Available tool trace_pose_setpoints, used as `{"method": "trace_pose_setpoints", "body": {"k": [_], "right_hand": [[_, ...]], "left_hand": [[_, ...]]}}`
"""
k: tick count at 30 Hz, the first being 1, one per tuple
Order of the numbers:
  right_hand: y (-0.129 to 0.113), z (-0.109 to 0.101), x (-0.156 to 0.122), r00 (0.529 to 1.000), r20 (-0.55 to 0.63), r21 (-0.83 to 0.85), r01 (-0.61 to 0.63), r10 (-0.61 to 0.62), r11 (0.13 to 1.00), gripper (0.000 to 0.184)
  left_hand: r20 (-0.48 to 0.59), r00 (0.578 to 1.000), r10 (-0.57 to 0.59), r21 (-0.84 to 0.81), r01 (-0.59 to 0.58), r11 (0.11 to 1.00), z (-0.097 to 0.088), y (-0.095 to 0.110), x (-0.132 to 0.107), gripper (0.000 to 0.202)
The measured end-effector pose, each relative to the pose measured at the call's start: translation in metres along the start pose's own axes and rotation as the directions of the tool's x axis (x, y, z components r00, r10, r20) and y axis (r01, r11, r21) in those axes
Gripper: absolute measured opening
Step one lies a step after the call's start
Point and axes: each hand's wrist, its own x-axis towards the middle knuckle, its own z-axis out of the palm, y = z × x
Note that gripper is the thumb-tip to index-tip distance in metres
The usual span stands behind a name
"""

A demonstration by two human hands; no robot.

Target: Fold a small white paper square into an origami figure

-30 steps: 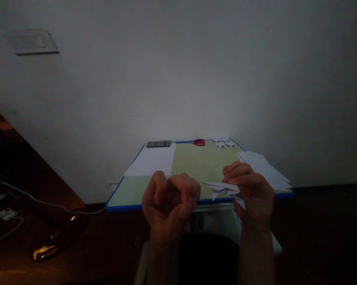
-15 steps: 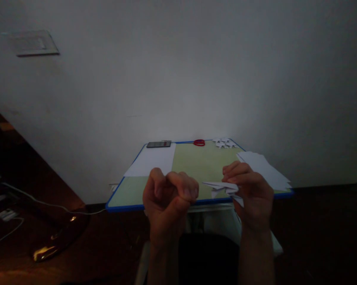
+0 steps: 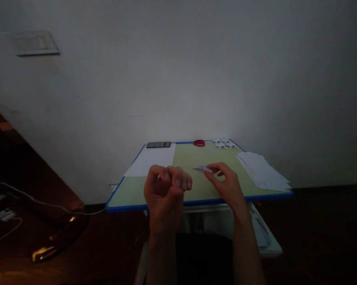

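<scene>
Between the thumb and fingers of my right hand (image 3: 225,180) is a small folded white paper figure (image 3: 202,168), its pointed end facing left, low over the table's green top. My left hand (image 3: 166,186) is raised in front of the near table edge, fingers curled toward the thumb, with nothing visible in them. Similar folded paper figures (image 3: 224,143) stand grouped at the far right corner. On the right side lies a fanned stack of white paper sheets (image 3: 264,171).
A white sheet (image 3: 150,160) covers the table's left part, with a phone (image 3: 158,145) at its far edge. Red-handled scissors (image 3: 199,143) lie at the back. A blue rim (image 3: 127,208) borders the table (image 3: 193,154). The wall (image 3: 178,79) rises behind.
My right hand has moved forward and left, lowering the paper figure toward the tabletop. My left hand has shifted slightly left, its thumb and fingers looser than before.
</scene>
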Motion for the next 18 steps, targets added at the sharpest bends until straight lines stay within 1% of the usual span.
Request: {"method": "trace_pose_setpoints", "body": {"k": [3, 5, 8, 10, 11, 13, 14, 15, 16, 18], "right_hand": [[0.014, 0.009, 0.001, 1.000, 0.007, -0.072, 0.006, -0.006, 0.997, 0.013], [0.022, 0.014, 0.000, 0.999, 0.036, -0.074, -0.004, 0.006, 0.997, 0.017], [0.032, 0.021, -0.004, 0.989, 0.144, -0.089, -0.016, 0.029, 0.996, 0.023], [0.036, 0.023, -0.008, 0.973, 0.227, -0.145, -0.005, 0.039, 0.989, 0.032], [0.036, 0.024, -0.009, 0.968, 0.247, -0.193, 0.001, 0.047, 0.981, 0.038], [0.029, 0.021, -0.010, 0.975, 0.214, -0.289, 0.008, 0.056, 0.957, 0.045], [0.022, 0.018, -0.010, 0.985, 0.165, -0.321, 0.007, 0.048, 0.947, 0.045], [0.012, 0.014, -0.009, 0.994, 0.113, -0.300, 0.022, 0.012, 0.954, 0.039], [-0.001, 0.009, -0.009, 0.997, 0.065, -0.231, 0.060, -0.046, 0.971, 0.032], [-0.033, -0.002, -0.011, 0.988, -0.029, -0.017, 0.153, -0.153, 0.988, 0.024]], "left_hand": [[-0.030, 1.000, -0.002, 0.029, 0.003, 1.000, -0.005, 0.000, 0.001, 0.032], [-0.040, 0.999, 0.005, 0.037, -0.004, 0.999, -0.009, -0.001, 0.002, 0.031], [-0.056, 0.998, 0.006, 0.025, -0.004, 1.000, -0.012, -0.003, 0.001, 0.031], [-0.070, 0.998, -0.004, 0.009, 0.004, 1.000, -0.014, -0.003, 0.001, 0.031], [-0.073, 0.997, -0.007, 0.000, 0.007, 1.000, -0.015, -0.004, 0.001, 0.031], [-0.075, 0.997, -0.004, -0.012, 0.003, 1.000, -0.016, -0.004, 0.001, 0.030], [-0.075, 0.997, 0.006, -0.014, -0.007, 1.000, -0.016, -0.004, 0.000, 0.030], [-0.074, 0.997, 0.020, -0.012, -0.021, 1.000, -0.017, -0.004, 0.000, 0.029], [-0.073, 0.997, 0.035, -0.005, -0.036, 0.999, -0.017, -0.005, 0.000, 0.029], [-0.063, 0.996, 0.064, 0.016, -0.063, 0.998, -0.018, -0.005, -0.001, 0.029]]}}
